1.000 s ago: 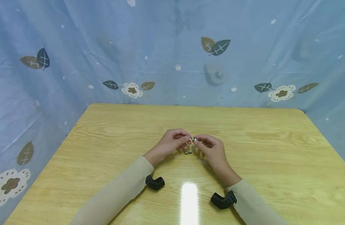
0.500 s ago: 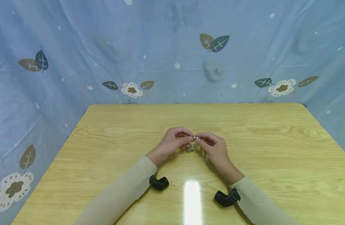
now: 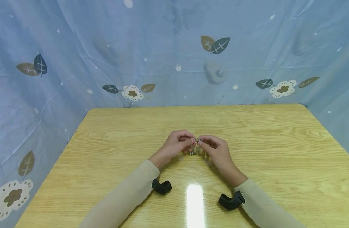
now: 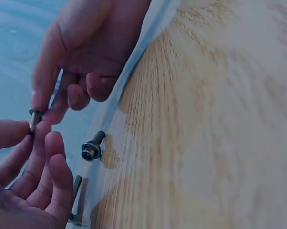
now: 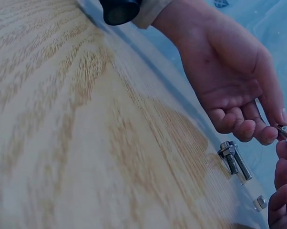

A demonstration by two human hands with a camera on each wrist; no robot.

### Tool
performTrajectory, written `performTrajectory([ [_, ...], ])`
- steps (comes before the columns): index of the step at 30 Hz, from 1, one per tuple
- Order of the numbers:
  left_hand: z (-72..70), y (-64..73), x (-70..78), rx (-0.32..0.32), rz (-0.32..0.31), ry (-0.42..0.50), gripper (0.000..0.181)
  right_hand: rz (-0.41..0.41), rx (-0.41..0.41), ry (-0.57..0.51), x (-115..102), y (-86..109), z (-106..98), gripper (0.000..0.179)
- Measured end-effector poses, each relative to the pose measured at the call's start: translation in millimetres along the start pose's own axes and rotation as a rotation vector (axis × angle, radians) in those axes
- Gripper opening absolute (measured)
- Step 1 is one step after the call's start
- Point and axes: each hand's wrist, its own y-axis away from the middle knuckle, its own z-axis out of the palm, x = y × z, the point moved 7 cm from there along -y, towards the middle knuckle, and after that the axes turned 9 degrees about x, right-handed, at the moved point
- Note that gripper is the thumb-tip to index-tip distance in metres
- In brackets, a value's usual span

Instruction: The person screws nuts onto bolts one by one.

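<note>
In the head view, my left hand and right hand meet over the middle of the table. Between their fingertips is a small metal bolt, the left pinching one end and the right the other. Up close in the left wrist view, this bolt has a wider collar under the right thumb; fingers cover much of it. Below the hands lies another bolt. The right wrist view shows two bolts lying side by side, a nearer bolt with a flange and a second bolt, plus a small nut-like piece.
The wooden table stretches around both forearms, with a bright light reflection near its front. Black wrist mounts, left and right, sit on the sleeves. A blue patterned curtain hangs behind and at the sides.
Both hands keep their pinch on the bolt, with small finger shifts around its right end. The view itself has shifted slightly; the bolt on the table stays where it lies.
</note>
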Motion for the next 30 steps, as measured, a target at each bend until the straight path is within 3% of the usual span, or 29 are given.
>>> performTrajectory([
  [10,1.5,-0.9,-5.6,-0.008,-0.006,0.044,0.016,-0.015,0.007,-0.011,5.4,0.2,0.9,0.023],
  [19,1.6,0.6,1.4,0.017,0.027,0.079,0.016,-0.016,-0.009,0.002,0.7,0.8,-3.3,0.024],
  [25,3.7,0.9,3.4,0.009,0.004,0.067,0.021,-0.037,0.005,0.015,-2.4,-0.3,-4.1,0.022],
  [30,3.3,1.6,-1.4,0.009,-0.014,0.061,0.015,-0.026,0.017,0.028,1.2,1.7,-1.8,0.023],
])
